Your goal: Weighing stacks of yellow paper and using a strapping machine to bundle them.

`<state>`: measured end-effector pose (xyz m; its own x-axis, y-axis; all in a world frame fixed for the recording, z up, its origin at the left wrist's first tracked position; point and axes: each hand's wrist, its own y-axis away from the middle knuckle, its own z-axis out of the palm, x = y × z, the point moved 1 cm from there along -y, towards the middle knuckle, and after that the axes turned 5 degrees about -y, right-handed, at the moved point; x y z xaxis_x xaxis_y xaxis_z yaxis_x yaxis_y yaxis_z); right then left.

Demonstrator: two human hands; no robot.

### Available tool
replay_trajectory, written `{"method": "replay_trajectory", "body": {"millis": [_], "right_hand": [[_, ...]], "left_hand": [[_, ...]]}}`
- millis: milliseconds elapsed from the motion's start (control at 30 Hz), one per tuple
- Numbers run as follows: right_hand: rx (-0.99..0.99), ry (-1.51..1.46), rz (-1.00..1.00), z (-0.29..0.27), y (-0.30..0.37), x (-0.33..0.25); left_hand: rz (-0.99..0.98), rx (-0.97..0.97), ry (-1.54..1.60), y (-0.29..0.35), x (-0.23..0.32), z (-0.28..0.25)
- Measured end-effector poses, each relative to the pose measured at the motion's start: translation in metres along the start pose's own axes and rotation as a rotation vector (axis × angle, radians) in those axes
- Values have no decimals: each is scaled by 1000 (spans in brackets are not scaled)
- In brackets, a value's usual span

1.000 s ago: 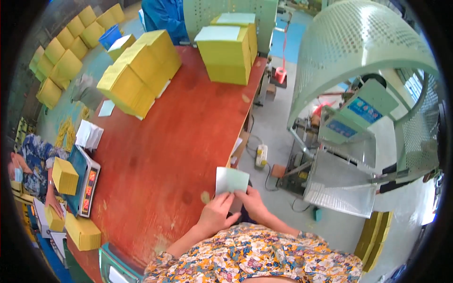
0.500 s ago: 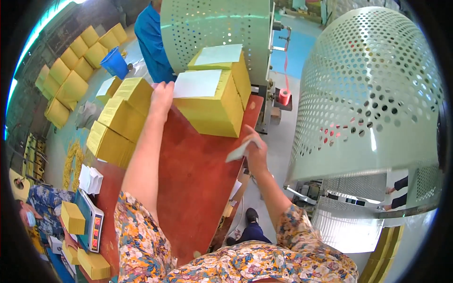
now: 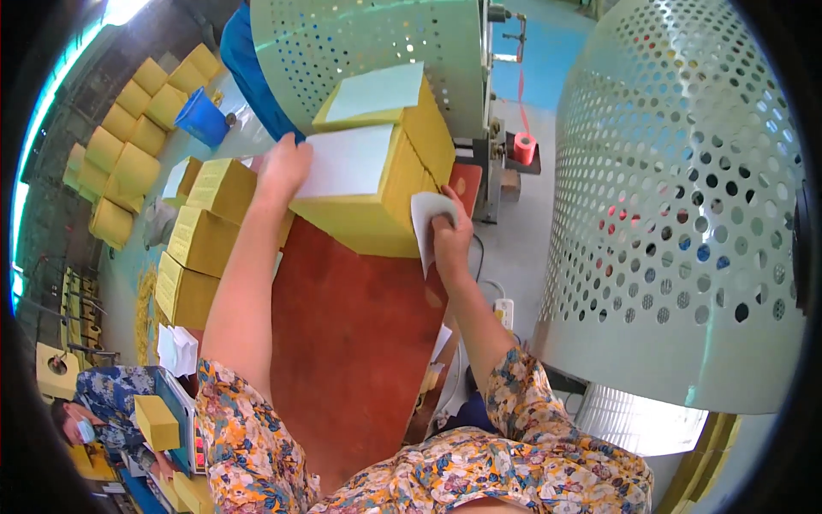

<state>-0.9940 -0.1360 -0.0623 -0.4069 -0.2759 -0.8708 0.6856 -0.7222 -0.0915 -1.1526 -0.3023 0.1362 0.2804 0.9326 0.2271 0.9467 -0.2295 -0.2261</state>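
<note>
A tall stack of yellow paper (image 3: 355, 227) stands on the red table, with a white sheet (image 3: 347, 163) lying on top. My left hand (image 3: 285, 169) is at the stack's left edge, fingers curled in against it beside the sheet. Their tips are partly hidden. In my right hand (image 3: 452, 236) a loose white paper (image 3: 424, 218) is pinched and bent, close against the stack's right side. Right behind stands a second yellow stack (image 3: 407, 107), also topped by a white sheet (image 3: 377, 90).
Perforated pale-green guards rise behind the stacks (image 3: 368, 43) and at the right (image 3: 676, 214). More yellow stacks (image 3: 201, 240) line the left side of the red table (image 3: 351, 343). A person in blue (image 3: 248, 68) stands behind; another person (image 3: 111, 411) sits lower left. A pink tape roll (image 3: 524, 147) sits far right.
My right hand has moved up and forward, bringing its white paper to the stack's right side. My left hand stays at the left edge. The whole view has shifted slightly.
</note>
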Motion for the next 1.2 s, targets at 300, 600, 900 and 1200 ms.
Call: {"method": "replay_trajectory", "body": {"millis": [300, 600, 900, 1200], "right_hand": [[-39, 153, -116, -2, -13, -1], [-35, 310, -217, -17, 24, -20], [-359, -57, 340, -122, 212, -80], [-380, -559, 998, -144, 312, -43]], "left_hand": [[16, -68, -123, 13, 27, 17], [288, -116, -67, 15, 13, 24], [667, -316, 182, 186, 7, -50], [872, -223, 169, 326, -25, -101]]}}
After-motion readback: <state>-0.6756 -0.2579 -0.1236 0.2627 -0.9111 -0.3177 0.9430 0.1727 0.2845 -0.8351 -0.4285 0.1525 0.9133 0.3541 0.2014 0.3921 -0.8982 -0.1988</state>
